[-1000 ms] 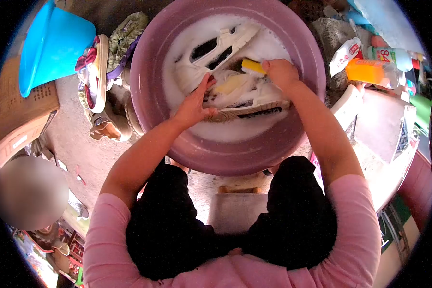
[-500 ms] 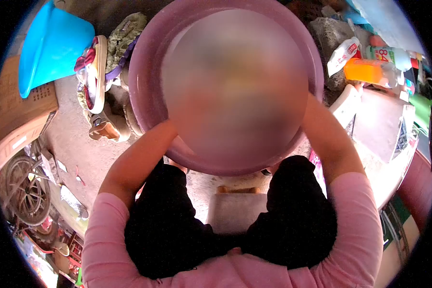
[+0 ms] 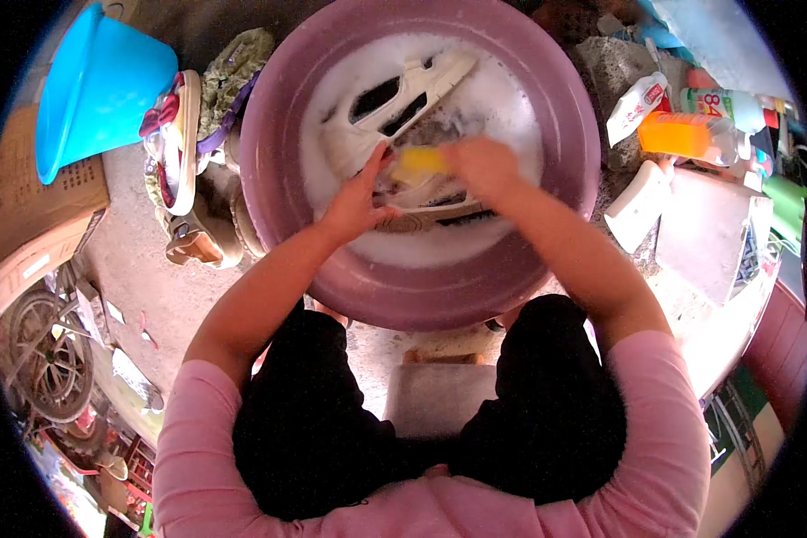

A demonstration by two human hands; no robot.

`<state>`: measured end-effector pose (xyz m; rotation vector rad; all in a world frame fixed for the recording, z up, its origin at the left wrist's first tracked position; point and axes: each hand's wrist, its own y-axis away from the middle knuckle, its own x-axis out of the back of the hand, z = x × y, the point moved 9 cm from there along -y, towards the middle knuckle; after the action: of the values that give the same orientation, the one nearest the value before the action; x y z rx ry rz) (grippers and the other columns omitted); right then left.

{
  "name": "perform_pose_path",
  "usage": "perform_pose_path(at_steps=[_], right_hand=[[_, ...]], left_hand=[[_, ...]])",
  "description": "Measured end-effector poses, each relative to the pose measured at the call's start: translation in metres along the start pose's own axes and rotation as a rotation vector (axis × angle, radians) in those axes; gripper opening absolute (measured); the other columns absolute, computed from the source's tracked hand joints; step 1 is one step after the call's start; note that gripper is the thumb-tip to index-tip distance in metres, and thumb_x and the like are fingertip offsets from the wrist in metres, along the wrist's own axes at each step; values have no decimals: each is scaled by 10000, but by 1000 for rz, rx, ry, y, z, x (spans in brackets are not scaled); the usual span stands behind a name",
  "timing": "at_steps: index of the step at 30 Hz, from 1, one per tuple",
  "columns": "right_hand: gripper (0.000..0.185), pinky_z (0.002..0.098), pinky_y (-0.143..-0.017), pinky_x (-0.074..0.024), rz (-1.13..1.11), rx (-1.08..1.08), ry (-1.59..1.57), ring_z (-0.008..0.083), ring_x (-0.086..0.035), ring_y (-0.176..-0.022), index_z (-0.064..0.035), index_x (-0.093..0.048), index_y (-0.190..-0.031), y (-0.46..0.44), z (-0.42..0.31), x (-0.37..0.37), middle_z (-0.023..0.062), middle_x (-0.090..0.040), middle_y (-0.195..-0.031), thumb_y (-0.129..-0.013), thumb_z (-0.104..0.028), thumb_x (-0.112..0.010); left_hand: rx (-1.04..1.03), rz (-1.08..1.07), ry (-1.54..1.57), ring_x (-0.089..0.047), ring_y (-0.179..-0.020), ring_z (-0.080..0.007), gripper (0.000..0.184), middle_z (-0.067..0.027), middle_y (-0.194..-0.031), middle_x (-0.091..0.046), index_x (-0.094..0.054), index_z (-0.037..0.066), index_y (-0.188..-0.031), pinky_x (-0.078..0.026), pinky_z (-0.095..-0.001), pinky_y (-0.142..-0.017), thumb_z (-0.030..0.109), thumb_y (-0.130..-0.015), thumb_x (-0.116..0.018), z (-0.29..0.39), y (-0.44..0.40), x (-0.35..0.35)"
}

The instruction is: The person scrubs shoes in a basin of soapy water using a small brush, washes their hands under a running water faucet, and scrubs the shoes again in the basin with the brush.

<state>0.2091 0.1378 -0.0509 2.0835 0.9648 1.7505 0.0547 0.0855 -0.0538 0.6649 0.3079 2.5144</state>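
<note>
A large purple basin (image 3: pixel 282 81) holds foamy water and white shoes. My left hand (image 3: pixel 360 199) grips the left end of the nearer shoe (image 3: pixel 439 208), thumb and fingers on either side of it. In my right hand (image 3: pixel 484 169) is a yellow brush (image 3: pixel 419 165), smeared by motion, over that shoe; its bristles cannot be made out. Just beyond, another white shoe (image 3: pixel 412 94) with dark openings lies tilted in the suds. Foam and my hands hide parts of both shoes.
Left of the basin are a blue tub (image 3: pixel 108 90), a cardboard box (image 3: pixel 40 193) and other footwear (image 3: pixel 188 143). Bottles, one of them orange (image 3: pixel 677 134), stand to the right near a white shoe-like piece (image 3: pixel 637 206). A low stool (image 3: pixel 439 394) shows between my knees.
My right forearm has swung left, further over the basin. My left arm is nearly where it was. The basin's contents were blurred earlier and now show.
</note>
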Motion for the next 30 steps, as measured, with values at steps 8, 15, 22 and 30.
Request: perform_pose_path(at_steps=[8,15,22,30], right_hand=[[418,448,-659,-462,-76,136,-34,340,-597,-719,-62,-623,-830,-6,-10,-9,172,-610,-756,-856,-402,-380],[413,432,-665,-474,-123,127,7,312,-614,-735,-28,-625,-843,4,-29,-4,174,-621,-777,-845,-385,-416],[533,417,-743,-462,-50,-10,-78,332,-607,-803,-7,-644,-843,-22,33,1,216,-613,-790,-884,-445,-345],[549,416,-716,-452,152,-268,-225,340,-601,-771,-3,-638,-801,-22,93,-8,212,-605,-763,-881,-462,-348]], left_hand=[[-18,-58,-106,-382,-1214,-289,1000,-166,-1338,-363,-55,91,-1388,-324,-330,-978,133,-657,-736,-11,1,-9],[1,12,-59,-445,-1133,-295,590,-173,-1211,-463,-345,50,-1252,-363,-366,-943,180,-751,-629,-1,-2,-5],[-19,-41,-123,-508,-1036,-284,490,-167,-1088,-525,-416,41,-1185,-400,-367,-875,191,-763,-616,-19,1,-14],[184,292,111,-596,-882,-271,391,-164,-908,-609,-484,15,-1087,-453,-359,-759,223,-778,-603,-18,23,28]])
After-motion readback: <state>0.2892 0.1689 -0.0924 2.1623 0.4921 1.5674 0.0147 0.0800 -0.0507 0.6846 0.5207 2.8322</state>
